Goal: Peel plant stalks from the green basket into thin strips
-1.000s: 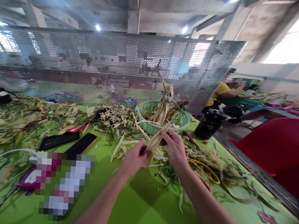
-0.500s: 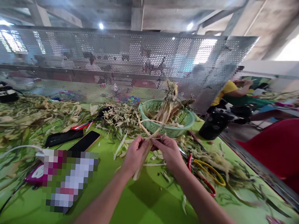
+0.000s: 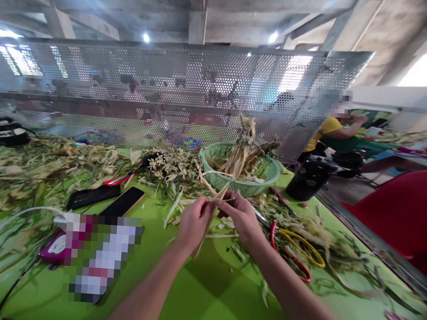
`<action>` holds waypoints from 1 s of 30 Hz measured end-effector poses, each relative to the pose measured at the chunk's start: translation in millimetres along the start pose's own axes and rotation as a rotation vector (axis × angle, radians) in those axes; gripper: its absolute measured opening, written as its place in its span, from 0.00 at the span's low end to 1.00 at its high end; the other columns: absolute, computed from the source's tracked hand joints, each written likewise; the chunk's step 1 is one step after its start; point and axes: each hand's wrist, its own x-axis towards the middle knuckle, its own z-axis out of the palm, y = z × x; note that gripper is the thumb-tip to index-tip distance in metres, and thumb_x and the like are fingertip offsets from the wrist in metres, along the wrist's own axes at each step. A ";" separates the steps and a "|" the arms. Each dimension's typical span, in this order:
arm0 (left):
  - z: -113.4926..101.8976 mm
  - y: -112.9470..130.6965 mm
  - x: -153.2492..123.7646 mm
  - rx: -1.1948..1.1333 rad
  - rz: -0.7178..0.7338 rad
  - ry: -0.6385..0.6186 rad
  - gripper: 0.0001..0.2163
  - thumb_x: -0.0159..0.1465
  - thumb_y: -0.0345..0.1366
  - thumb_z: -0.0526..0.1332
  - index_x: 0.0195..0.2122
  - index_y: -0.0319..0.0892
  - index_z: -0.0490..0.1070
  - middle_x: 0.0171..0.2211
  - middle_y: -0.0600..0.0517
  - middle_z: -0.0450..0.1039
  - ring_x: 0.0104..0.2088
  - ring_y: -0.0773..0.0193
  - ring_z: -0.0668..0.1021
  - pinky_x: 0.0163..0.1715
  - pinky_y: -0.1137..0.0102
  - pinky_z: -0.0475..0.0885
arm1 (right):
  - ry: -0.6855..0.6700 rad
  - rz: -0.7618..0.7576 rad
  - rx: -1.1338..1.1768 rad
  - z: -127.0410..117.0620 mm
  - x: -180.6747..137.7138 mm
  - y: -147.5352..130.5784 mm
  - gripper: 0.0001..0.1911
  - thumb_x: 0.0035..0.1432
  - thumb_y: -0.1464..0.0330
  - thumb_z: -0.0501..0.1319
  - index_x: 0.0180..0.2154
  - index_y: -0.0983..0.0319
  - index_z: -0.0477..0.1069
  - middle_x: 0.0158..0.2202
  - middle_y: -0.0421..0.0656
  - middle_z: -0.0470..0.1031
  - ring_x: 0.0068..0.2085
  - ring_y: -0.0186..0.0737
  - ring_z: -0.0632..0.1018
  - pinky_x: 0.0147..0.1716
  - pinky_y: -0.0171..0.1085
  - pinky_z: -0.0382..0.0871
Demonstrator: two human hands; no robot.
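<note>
Over the green table (image 3: 203,300), my left hand (image 3: 193,223) is closed on a pale strip of dried corn husk (image 3: 221,193) whose long end hangs below the fingers. My right hand (image 3: 242,214) pinches the same husk near its upper end, thumb and fingertips pressed together. A thin curved strand (image 3: 216,173) arches above the hands. Just beyond them stands a green plastic basket (image 3: 217,181) holding a bundle of dried husks (image 3: 240,157). Scissors (image 3: 273,232) with red and yellow handles lie to the right of my right hand. The fingertips partly hide the held husk.
Loose husks (image 3: 100,159) cover the table's left and back. A phone (image 3: 124,203), a dark flat case (image 3: 90,196) and a red-handled tool (image 3: 119,179) lie left. A black container (image 3: 309,179) stands right, near a red chair (image 3: 399,217). Behind rises a perforated metal panel (image 3: 160,85).
My hands stay close together on the husk, with slight finger movement. The husk's lower end looks turned narrower. The whole view has shifted slightly.
</note>
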 end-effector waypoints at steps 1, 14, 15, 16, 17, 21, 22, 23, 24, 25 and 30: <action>0.7 0.1 -0.4 0.028 0.017 -0.005 0.16 0.66 0.49 0.51 0.32 0.43 0.66 0.25 0.54 0.68 0.24 0.66 0.67 0.25 0.72 0.56 | -0.006 -0.003 -0.026 -0.3 -0.3 -0.4 0.17 0.44 0.58 0.71 0.30 0.63 0.72 0.25 0.40 0.74 0.26 0.36 0.72 0.26 0.35 0.66; -1.1 0.8 3.8 -0.116 -0.041 0.047 0.17 0.67 0.49 0.50 0.31 0.42 0.65 0.26 0.54 0.66 0.28 0.67 0.67 0.29 0.72 0.60 | -0.002 -0.017 0.106 -2.0 3.5 -3.5 0.14 0.43 0.59 0.71 0.27 0.62 0.76 0.25 0.41 0.75 0.26 0.35 0.73 0.29 0.36 0.70; -1.5 1.7 3.9 -0.125 -0.049 0.048 0.17 0.67 0.49 0.50 0.31 0.42 0.65 0.26 0.54 0.66 0.28 0.67 0.67 0.29 0.72 0.60 | 0.005 -0.019 0.113 -1.7 3.1 -3.7 0.14 0.44 0.59 0.71 0.27 0.62 0.76 0.25 0.40 0.75 0.26 0.35 0.73 0.29 0.36 0.69; -1.8 2.7 3.9 -0.133 -0.054 0.048 0.17 0.67 0.49 0.50 0.31 0.42 0.65 0.26 0.54 0.65 0.27 0.67 0.67 0.29 0.72 0.60 | 0.014 -0.019 0.115 -1.5 2.6 -3.9 0.14 0.44 0.59 0.70 0.28 0.62 0.76 0.26 0.40 0.75 0.26 0.35 0.73 0.29 0.36 0.69; -1.9 3.6 3.8 -0.137 -0.058 0.042 0.17 0.67 0.50 0.50 0.30 0.42 0.65 0.26 0.54 0.65 0.27 0.67 0.66 0.29 0.72 0.60 | 0.028 -0.019 0.113 -1.3 2.2 -3.9 0.14 0.45 0.58 0.70 0.28 0.62 0.75 0.26 0.40 0.75 0.26 0.35 0.73 0.29 0.36 0.69; -1.1 4.5 3.0 -0.119 -0.018 0.020 0.17 0.67 0.50 0.49 0.30 0.42 0.64 0.25 0.55 0.64 0.26 0.67 0.65 0.28 0.72 0.58 | 0.093 -0.035 0.086 -2.1 2.1 -2.8 0.14 0.48 0.57 0.68 0.27 0.62 0.73 0.23 0.39 0.72 0.24 0.35 0.72 0.27 0.36 0.68; -0.5 3.8 2.7 -0.109 0.000 0.016 0.17 0.67 0.50 0.49 0.29 0.42 0.63 0.24 0.55 0.64 0.26 0.67 0.65 0.28 0.72 0.58 | 0.111 -0.042 0.078 -2.8 2.4 -2.1 0.14 0.49 0.57 0.68 0.27 0.62 0.73 0.23 0.39 0.72 0.24 0.34 0.71 0.27 0.35 0.67; 0.2 3.1 2.4 -0.097 0.016 0.011 0.17 0.67 0.50 0.49 0.29 0.42 0.63 0.24 0.55 0.63 0.26 0.67 0.65 0.28 0.72 0.57 | 0.129 -0.050 0.070 -3.7 3.0 -1.3 0.14 0.49 0.58 0.67 0.27 0.62 0.73 0.22 0.39 0.71 0.23 0.34 0.71 0.26 0.35 0.66; 1.0 2.3 2.1 -0.086 0.026 0.004 0.17 0.67 0.49 0.49 0.29 0.42 0.63 0.24 0.56 0.63 0.26 0.67 0.65 0.27 0.72 0.57 | 0.146 -0.058 0.062 -4.8 3.7 -0.5 0.14 0.49 0.58 0.67 0.28 0.62 0.73 0.22 0.39 0.71 0.23 0.34 0.70 0.26 0.35 0.65; 1.8 1.5 1.6 -0.077 0.029 -0.010 0.17 0.67 0.50 0.49 0.30 0.42 0.64 0.24 0.56 0.63 0.26 0.67 0.65 0.27 0.72 0.57 | 0.164 -0.067 0.056 -6.1 4.5 0.3 0.13 0.49 0.58 0.67 0.28 0.62 0.73 0.23 0.39 0.71 0.23 0.34 0.70 0.25 0.34 0.65; 5.2 0.6 -1.8 -0.090 -0.009 -0.092 0.17 0.66 0.52 0.50 0.33 0.43 0.67 0.25 0.55 0.66 0.25 0.67 0.65 0.25 0.73 0.56 | 0.259 -0.120 0.064 -14.5 9.1 3.7 0.13 0.50 0.58 0.66 0.28 0.61 0.71 0.23 0.38 0.68 0.24 0.34 0.68 0.25 0.34 0.63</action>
